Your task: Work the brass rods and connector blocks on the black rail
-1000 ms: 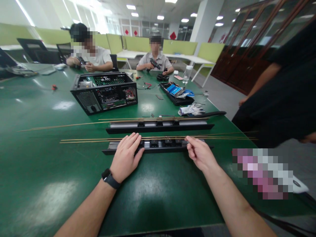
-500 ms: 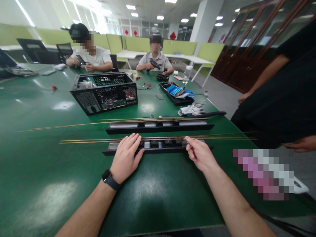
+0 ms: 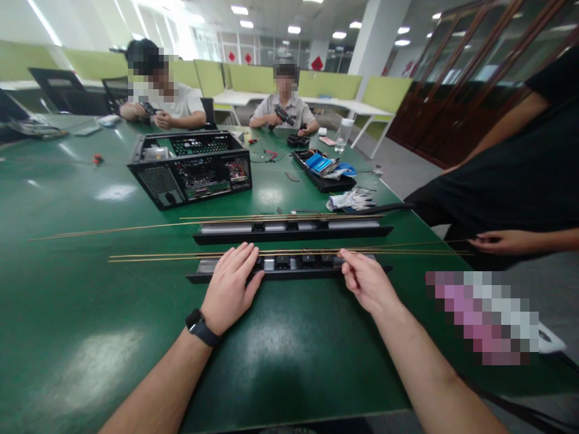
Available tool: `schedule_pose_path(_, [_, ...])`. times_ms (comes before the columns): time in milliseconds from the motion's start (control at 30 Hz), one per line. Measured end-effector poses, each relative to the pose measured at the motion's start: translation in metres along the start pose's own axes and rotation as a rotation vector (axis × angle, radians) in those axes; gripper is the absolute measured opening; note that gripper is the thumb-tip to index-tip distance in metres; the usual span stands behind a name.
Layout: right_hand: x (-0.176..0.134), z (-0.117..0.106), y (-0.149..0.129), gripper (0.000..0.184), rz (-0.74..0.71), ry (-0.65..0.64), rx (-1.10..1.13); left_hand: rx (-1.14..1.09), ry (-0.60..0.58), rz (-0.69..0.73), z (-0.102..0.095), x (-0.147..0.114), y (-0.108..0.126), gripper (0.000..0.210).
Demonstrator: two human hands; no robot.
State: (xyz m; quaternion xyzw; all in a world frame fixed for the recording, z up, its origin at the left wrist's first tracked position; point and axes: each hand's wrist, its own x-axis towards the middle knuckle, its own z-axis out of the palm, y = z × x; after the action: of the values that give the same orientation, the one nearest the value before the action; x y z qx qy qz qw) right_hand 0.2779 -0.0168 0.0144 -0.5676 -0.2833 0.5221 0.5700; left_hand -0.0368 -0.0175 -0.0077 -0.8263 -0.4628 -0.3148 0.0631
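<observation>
My left hand (image 3: 231, 288) lies flat with its fingers stretched over the left part of a long black rail (image 3: 294, 275) with silvery sections and dark blocks. Thin brass-coloured rods (image 3: 154, 257) run lengthwise along this rail, passing under my left fingertips and sticking out far past both ends. At the rail's right part, my right hand (image 3: 367, 280) is closed, thumb and index finger pinching one of the rods. Its other fingers are curled in. Behind lies a second similar rail (image 3: 289, 235), with more thin rods (image 3: 117, 229) along its top.
An opened computer case (image 3: 194, 172) stands at back left. Right of it are a black tray (image 3: 322, 181) with blue items and work gloves (image 3: 350, 201). A standing person's hand (image 3: 509, 241) is by the rods' right ends. Two people sit across the green table (image 3: 67, 313).
The standing person at right has shifted, and that person's hand has come up to the right ends of the rods. My own hands have stayed in place.
</observation>
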Motion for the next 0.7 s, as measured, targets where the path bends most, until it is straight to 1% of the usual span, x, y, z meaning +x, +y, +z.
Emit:
schedule_pose_path(267, [0.0013,-0.0018,0.0011,0.041,-0.010,-0.002,0.021,0.022,-0.007,0.001,0.0001,0.0002,0.0000,0.053])
schedule_pose_path(700, [0.0018,-0.0006,0.0011,0.048,-0.007,-0.022,-0.054,0.023,0.007,0.005,0.0004,0.0008,0.0007,0.052])
